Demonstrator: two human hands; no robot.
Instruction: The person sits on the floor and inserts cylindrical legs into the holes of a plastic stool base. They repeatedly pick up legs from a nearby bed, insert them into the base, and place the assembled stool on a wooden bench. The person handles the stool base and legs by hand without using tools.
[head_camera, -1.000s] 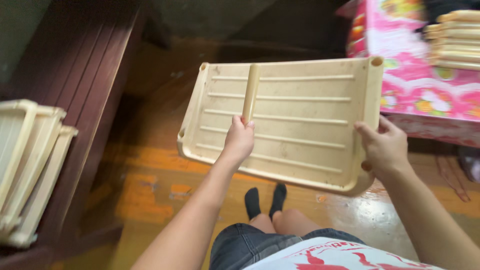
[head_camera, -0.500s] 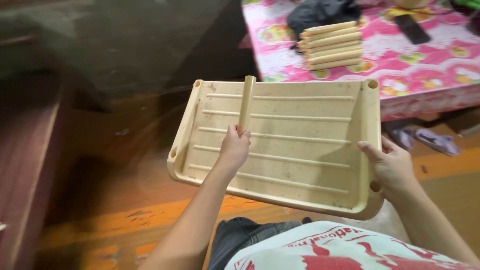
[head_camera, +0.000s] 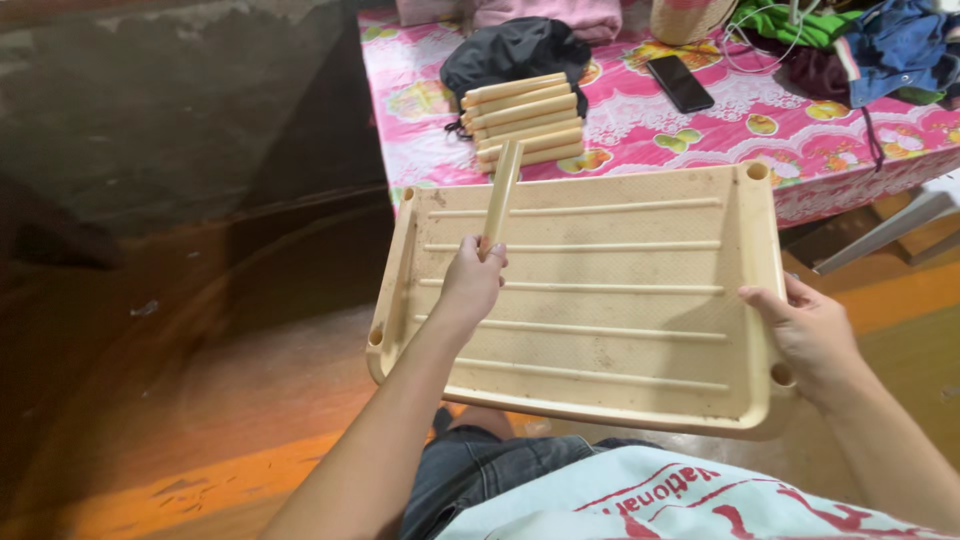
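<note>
left hand (head_camera: 470, 285) closed around tube (head_camera: 500, 195), kept upright | right hand (head_camera: 810, 335) fingers clasped tray (head_camera: 600, 300) edge, steadying it tilted

One cream shelf panel (head_camera: 600, 300), one held tube (head_camera: 500, 195), one phone (head_camera: 680, 83).
</note>
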